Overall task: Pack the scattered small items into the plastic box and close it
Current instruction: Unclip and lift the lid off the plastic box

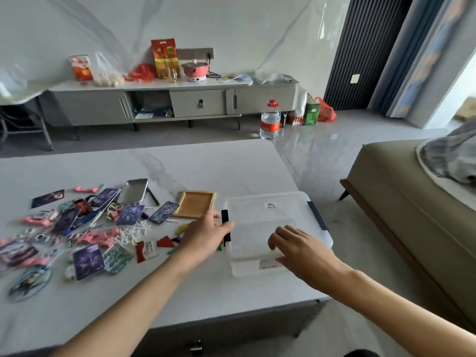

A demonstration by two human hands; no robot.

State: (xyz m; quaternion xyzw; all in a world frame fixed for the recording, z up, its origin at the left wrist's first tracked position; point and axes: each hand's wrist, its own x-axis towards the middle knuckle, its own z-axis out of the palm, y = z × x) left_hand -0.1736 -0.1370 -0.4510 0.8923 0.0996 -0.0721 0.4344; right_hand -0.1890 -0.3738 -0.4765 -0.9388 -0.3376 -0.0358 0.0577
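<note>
Left hand [208,233], lower centre, at the box's left edge. Its thumb and fingers curl round the black left latch [224,217]. Right hand [296,249] just right of it, palm down, fingers spread and slightly bent, tips resting on the lid [270,220] near its front edge.

Box [247,269] centre right, on a white marbled table [206,171], lid on. It lies between the two hands and partly under the right one. It is translucent plastic with rounded corners. Black right latch [317,215] on its right side.

White sticker [270,205] on the far part of the lid, print too small to read. Front-wall label [268,265] blurred. Red-and-white packet [146,251] bears writing, unreadable.

Small items [130,215] spread across the left of the frame, apart from the box: glossy purple cards, pink clips, white plastic bits. Beyond them, a shallow metal tin [134,191] and a square wooden frame [195,203], the frame just left of the box.

Upper centre, on the floor: clear bottle [270,122], red cap, red label. Behind it, a grey cabinet [198,103] with a pink pot [195,69] on top. Olive sofa [412,215] at the right edge.
</note>
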